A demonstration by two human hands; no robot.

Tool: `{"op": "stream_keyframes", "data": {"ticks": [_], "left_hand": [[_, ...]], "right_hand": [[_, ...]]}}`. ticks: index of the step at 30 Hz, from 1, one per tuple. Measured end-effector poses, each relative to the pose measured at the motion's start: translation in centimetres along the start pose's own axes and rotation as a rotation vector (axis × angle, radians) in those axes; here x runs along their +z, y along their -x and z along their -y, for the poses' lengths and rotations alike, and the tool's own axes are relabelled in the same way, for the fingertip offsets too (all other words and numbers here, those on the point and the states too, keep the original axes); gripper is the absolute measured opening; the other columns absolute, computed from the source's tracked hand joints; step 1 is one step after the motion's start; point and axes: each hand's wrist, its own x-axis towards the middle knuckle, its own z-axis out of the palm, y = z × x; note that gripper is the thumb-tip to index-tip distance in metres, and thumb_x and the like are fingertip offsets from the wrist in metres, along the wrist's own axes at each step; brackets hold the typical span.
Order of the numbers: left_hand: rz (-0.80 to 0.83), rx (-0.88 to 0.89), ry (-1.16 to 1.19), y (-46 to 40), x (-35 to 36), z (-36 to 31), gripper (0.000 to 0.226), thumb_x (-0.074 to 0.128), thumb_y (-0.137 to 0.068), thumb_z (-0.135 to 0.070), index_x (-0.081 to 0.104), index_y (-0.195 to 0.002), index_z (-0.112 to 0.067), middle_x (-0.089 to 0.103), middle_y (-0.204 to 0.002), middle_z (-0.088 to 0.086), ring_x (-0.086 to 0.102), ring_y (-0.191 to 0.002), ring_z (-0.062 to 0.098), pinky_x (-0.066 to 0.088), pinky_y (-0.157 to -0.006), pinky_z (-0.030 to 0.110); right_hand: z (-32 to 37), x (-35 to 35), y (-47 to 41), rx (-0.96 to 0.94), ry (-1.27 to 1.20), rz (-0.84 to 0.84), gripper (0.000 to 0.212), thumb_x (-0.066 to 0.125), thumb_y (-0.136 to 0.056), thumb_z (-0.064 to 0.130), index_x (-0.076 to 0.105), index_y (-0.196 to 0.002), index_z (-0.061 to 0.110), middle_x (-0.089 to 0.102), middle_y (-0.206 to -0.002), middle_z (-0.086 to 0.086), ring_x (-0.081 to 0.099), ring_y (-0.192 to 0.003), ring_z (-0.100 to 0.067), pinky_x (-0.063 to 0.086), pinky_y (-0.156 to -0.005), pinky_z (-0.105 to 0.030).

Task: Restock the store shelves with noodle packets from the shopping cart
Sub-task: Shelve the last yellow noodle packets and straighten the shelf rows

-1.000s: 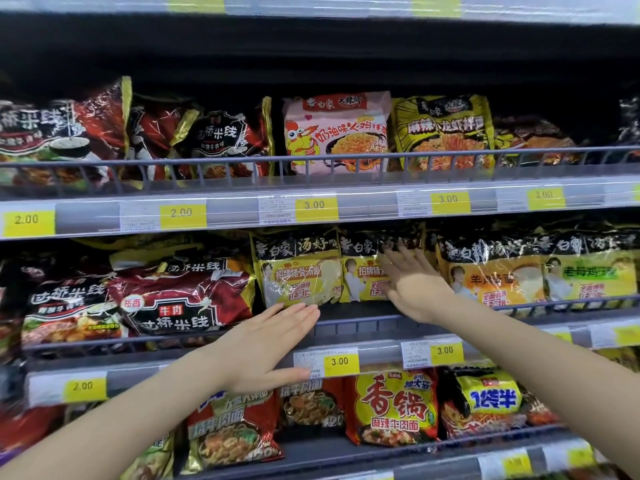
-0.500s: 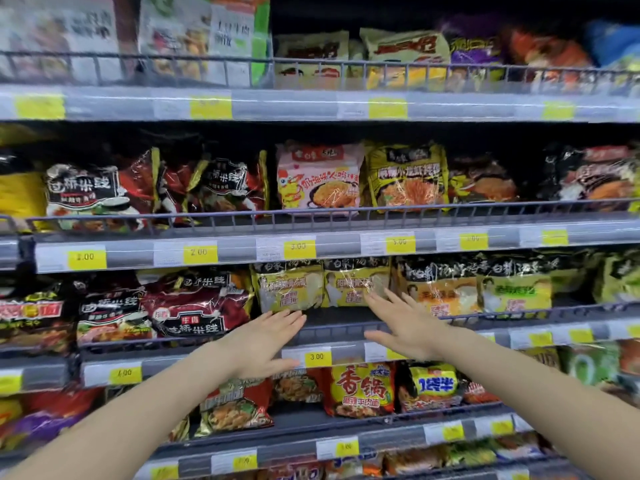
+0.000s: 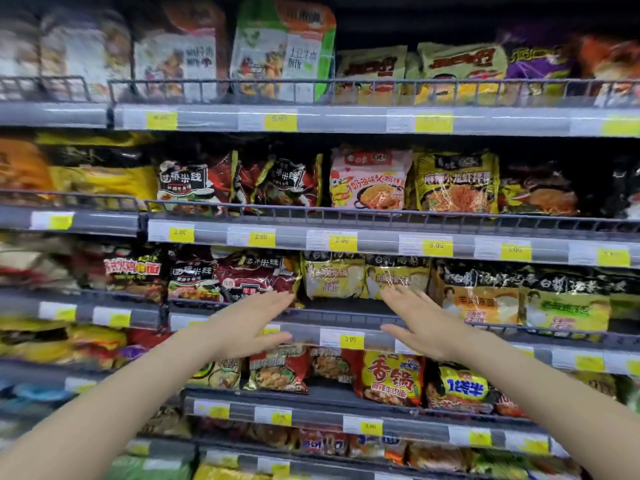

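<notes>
Your right hand [image 3: 420, 322] has come off the yellow noodle packets [image 3: 365, 278] on the shelf [image 3: 346, 311]; both it and your left hand [image 3: 251, 323] hang flat-fingered and empty, so fetch more from the cart, out of view.

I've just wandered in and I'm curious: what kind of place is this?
Most likely a grocery shop's instant noodle aisle: tiered shelves with wire rails, yellow price tags along their edges, and rows of noodle packets.
</notes>
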Motion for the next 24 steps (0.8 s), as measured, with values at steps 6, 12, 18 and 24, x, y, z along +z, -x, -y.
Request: {"op": "stream_keyframes", "data": {"ticks": [6,12,18,24], "left_hand": [[0.024,-0.249,0.057,8.0,0.1,-0.5,0.084,0.020,-0.082,-0.071,0.002,-0.151,-0.026,0.004,-0.157,-0.011,0.008,-0.144,0.007,0.007,-0.111,0.020],[-0.044,-0.426,0.049,17.4,1.0,-3.7,0.076,0.030,-0.090,-0.061,0.003,-0.151,-0.024,0.006,-0.157,-0.009,0.008,-0.144,0.007,0.006,-0.112,0.020],[-0.032,-0.645,0.039,29.7,1.3,-7.5,0.105,0.001,-0.066,-0.082,0.008,-0.151,-0.020,0.012,-0.158,-0.003,0.012,-0.144,0.012,0.011,-0.112,0.018],[-0.036,-0.946,0.009,44.2,1.7,-8.9,0.122,-0.011,-0.055,-0.090,0.013,-0.150,-0.016,0.019,-0.156,0.004,0.020,-0.142,0.015,0.012,-0.115,0.023]], "right_hand": [[4.2,0.0,-0.2,-0.173,-0.121,0.009,0.063,0.031,-0.101,0.040,0.002,-0.153,0.020,0.000,-0.161,0.002,-0.004,-0.147,-0.015,-0.003,-0.118,-0.031],[11.0,0.5,1.5,-0.423,-0.122,0.032,0.064,0.032,-0.100,0.044,0.005,-0.152,0.020,0.004,-0.160,0.002,-0.001,-0.148,-0.015,-0.002,-0.118,-0.032],[20.7,1.2,2.8,-0.697,-0.104,0.119,0.069,0.035,-0.097,0.049,0.003,-0.152,0.024,0.002,-0.160,0.003,0.001,-0.147,-0.015,-0.001,-0.119,-0.033],[33.4,1.3,5.1,-0.969,-0.058,0.172,0.067,0.038,-0.098,0.043,0.005,-0.152,0.023,0.005,-0.160,0.004,0.003,-0.147,-0.014,-0.002,-0.117,-0.028]]}}
